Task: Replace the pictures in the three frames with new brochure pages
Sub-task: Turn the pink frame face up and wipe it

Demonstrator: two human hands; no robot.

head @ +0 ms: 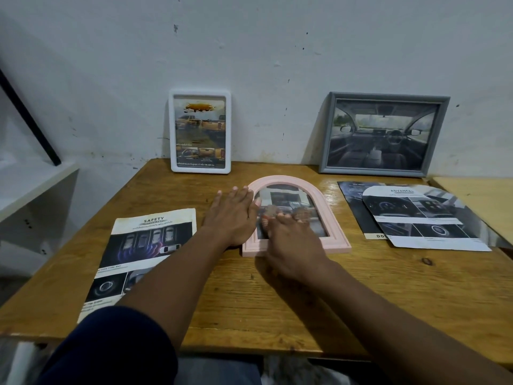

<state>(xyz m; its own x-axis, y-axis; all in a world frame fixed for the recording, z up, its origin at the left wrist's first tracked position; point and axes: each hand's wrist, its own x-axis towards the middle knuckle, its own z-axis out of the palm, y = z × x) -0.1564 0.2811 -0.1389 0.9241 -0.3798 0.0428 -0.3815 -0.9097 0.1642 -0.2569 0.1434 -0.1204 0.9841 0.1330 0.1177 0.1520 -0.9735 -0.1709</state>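
A pink arched frame (330,215) lies flat in the middle of the wooden table (361,295), holding a car picture. My left hand (231,216) lies flat with straight fingers on the table and against the frame's left edge. My right hand (291,243) rests on the frame's lower part, its fingertips touching the glass. A white upright frame (200,131) and a grey landscape frame (383,133) lean on the wall behind. A "SAFETY" brochure page (141,245) lies at the left. Two brochure pages, one arch-cut (422,218), lie at the right.
A white shelf unit (36,187) stands left of the table. A second, lighter table (477,198) adjoins at the right. The white wall (263,51) rises directly behind the leaning frames.
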